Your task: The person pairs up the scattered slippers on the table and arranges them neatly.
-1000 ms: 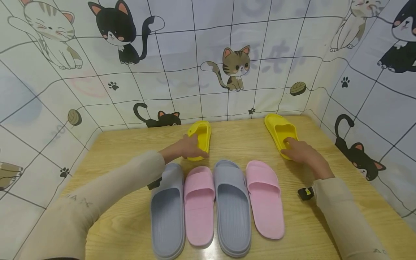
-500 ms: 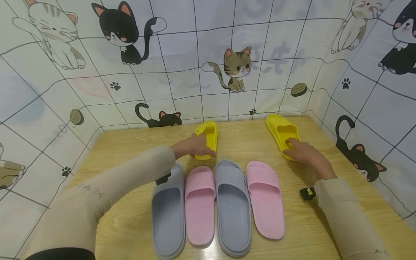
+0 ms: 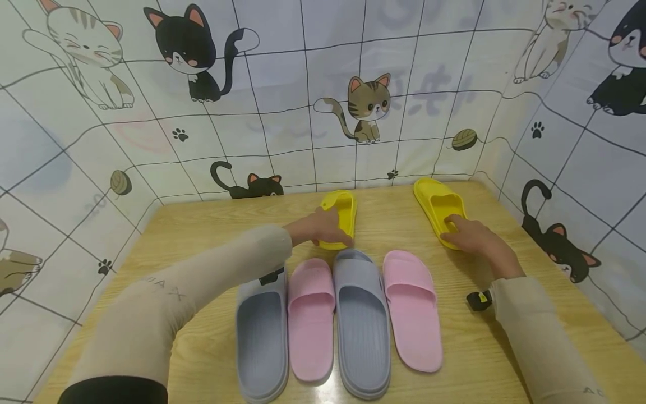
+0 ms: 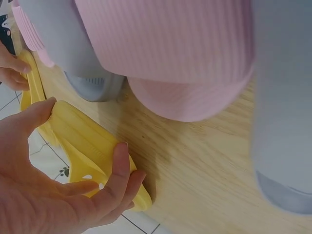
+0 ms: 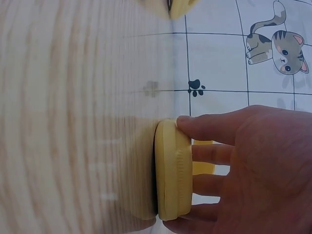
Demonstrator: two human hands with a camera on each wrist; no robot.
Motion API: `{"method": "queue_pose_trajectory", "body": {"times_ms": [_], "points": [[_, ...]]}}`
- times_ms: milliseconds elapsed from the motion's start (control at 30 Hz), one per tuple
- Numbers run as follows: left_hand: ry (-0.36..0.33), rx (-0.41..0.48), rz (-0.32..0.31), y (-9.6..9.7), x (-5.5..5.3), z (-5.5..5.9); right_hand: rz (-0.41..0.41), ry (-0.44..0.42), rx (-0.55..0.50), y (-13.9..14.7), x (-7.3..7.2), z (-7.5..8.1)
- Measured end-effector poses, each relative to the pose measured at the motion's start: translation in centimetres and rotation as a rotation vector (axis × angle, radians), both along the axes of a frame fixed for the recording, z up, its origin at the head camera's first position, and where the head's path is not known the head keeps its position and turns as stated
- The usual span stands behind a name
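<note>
Your left hand (image 3: 327, 226) has slid its gripped yellow slipper (image 3: 346, 216) rightward, nearer the twin slipper (image 3: 438, 209) your right hand (image 3: 475, 240) grips.

Left fingers (image 3: 332, 216) gripping one yellow slipper (image 3: 347, 215), right fingers (image 3: 458, 221) gripping second yellow slipper (image 3: 439, 207), two grey slippers (image 3: 363, 331) and two pink slippers (image 3: 310, 325) alternating in a row nearer than the fingers, wood-grain tabletop (image 3: 204, 342) beneath the fingers, cat-print wall covering (image 3: 282, 84) beyond the fingers.

Cat-printed white walls (image 3: 282, 78) border a wood-grain tabletop (image 3: 383, 219).
</note>
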State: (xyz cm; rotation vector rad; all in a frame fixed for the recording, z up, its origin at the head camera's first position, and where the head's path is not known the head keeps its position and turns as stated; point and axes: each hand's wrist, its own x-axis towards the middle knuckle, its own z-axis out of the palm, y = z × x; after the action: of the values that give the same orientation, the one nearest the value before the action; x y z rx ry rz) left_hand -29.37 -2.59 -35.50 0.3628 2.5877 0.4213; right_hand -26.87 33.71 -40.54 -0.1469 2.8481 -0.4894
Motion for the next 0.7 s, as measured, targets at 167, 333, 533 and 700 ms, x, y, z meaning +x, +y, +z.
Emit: {"method": "queue_pose_trajectory", "body": {"times_ms": [167, 333, 533, 700], "points": [[0.016, 0.004, 0.006, 1.2, 0.2, 0.1, 0.006, 0.003, -0.003, 0.0, 0.1, 0.0], [0.022, -0.003, 0.015, 2.5, 0.2, 0.2, -0.006, -0.016, -0.015, 0.0, 0.2, 0.0], [0.022, 0.028, 0.013, 3.8, 0.2, 0.5, 0.0, -0.016, -0.01, 0.1, 0.1, -0.1], [0.04, 0.044, -0.007, 4.6, 0.2, 0.5, -0.003, -0.027, -0.012, 0.1, 0.1, 0.0]]}}
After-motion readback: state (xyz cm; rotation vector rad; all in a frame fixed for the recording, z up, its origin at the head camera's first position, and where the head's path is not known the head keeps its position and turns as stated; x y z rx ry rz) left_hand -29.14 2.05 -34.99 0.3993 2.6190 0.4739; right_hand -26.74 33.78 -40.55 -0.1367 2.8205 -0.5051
